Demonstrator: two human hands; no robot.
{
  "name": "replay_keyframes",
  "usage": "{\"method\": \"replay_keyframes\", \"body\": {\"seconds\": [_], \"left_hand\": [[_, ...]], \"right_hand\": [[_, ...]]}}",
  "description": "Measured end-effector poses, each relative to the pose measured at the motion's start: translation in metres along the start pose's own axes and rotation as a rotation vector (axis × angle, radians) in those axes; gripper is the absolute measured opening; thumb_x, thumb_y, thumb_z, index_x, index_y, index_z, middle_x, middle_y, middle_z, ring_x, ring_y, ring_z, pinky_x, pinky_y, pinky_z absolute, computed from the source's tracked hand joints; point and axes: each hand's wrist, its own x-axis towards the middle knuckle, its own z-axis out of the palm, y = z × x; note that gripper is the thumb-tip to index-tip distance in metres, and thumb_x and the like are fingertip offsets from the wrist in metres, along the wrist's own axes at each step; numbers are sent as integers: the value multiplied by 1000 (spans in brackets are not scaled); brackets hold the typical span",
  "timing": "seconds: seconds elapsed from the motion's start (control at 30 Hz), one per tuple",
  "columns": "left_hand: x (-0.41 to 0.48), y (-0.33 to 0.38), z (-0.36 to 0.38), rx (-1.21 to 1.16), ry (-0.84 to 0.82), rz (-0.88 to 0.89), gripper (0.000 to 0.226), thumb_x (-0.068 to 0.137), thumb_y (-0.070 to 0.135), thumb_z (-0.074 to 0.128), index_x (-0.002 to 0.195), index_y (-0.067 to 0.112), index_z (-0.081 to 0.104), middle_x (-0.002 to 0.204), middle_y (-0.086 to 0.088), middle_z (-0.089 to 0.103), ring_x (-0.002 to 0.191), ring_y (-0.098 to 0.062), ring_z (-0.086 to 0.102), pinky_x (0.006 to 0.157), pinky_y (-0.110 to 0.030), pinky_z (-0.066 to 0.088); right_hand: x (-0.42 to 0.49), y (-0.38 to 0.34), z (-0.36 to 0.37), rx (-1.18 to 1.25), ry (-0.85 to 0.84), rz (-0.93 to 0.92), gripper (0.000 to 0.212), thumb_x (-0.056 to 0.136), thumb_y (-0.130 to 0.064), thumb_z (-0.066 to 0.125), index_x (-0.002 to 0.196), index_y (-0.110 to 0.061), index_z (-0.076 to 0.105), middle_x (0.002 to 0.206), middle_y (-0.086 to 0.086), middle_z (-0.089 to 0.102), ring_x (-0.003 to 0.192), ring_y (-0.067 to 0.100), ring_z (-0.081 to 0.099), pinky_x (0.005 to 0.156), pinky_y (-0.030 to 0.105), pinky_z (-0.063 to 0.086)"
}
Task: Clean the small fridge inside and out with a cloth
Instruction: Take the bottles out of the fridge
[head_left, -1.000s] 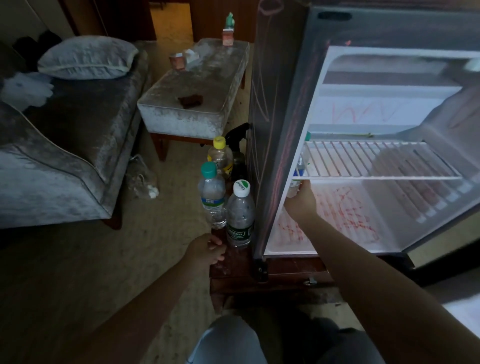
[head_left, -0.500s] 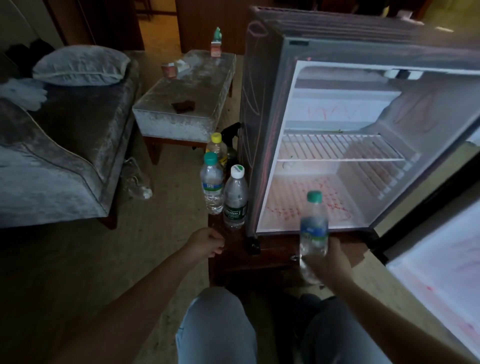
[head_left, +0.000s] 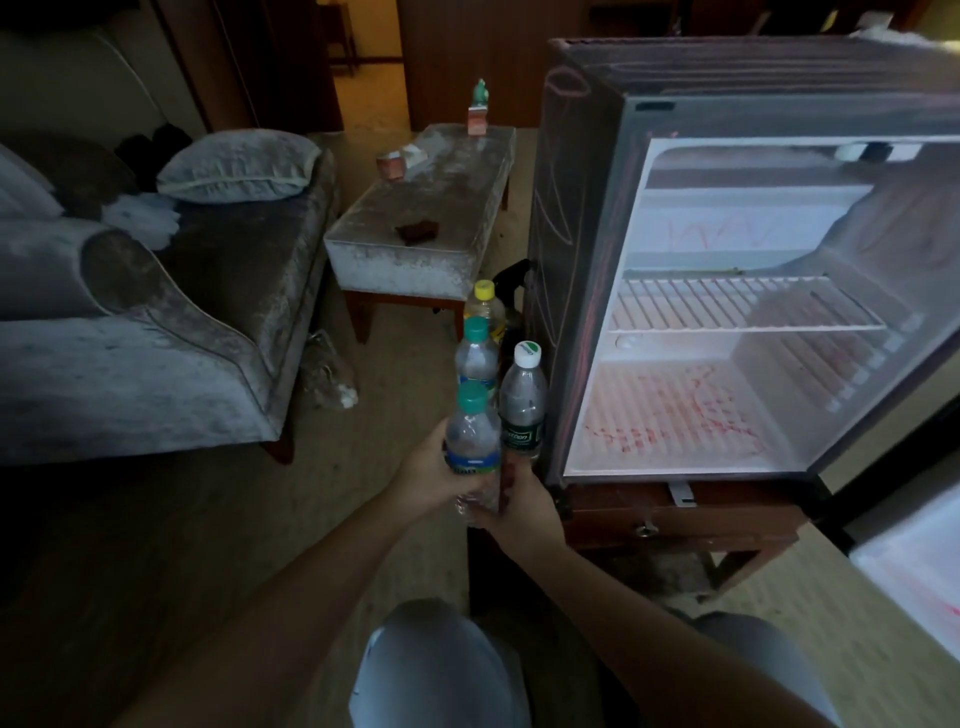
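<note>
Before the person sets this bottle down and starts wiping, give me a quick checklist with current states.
1. Teal-capped bottle held by both the left hand and right hand: ok.
2. Fridge door open: ok.
3. Wire shelf bare: ok.
4. Fridge floor free of red marks: not ok.
5. Cloth within reach: cannot tell.
6. Free spot beside the white-capped bottle: cannot tell.

Both hands meet out front, left hand (head_left: 426, 475) and right hand (head_left: 519, 501) closed around 1 bottle (head_left: 472, 447).

Four plastic bottles (head_left: 474, 441), one open fridge (head_left: 587, 234), one wire shelf (head_left: 743, 309), one pillow (head_left: 236, 166).
</note>
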Motion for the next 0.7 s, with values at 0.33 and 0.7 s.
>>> {"method": "replay_keyframes", "body": {"seconds": [0.33,0.7], "left_hand": [[42,-4,31,17,32,-6,78,65,19,88,131,24,46,114,18,60,105,1,58,90,-21,47],[-13,31,28,281,-77,-282,26,88,-8,58,113,-14,57,84,-12,51,101,-17,56,79,-18,39]], "right_hand": [[-7,80,-66,-180,49,177,45,79,-19,69,120,-14,53,115,5,60,107,21,60,87,27,46],[-56,59,-157,-220,215,152,49,84,-23,67,129,-15,50,126,6,56,104,21,58,87,26,43]]}}
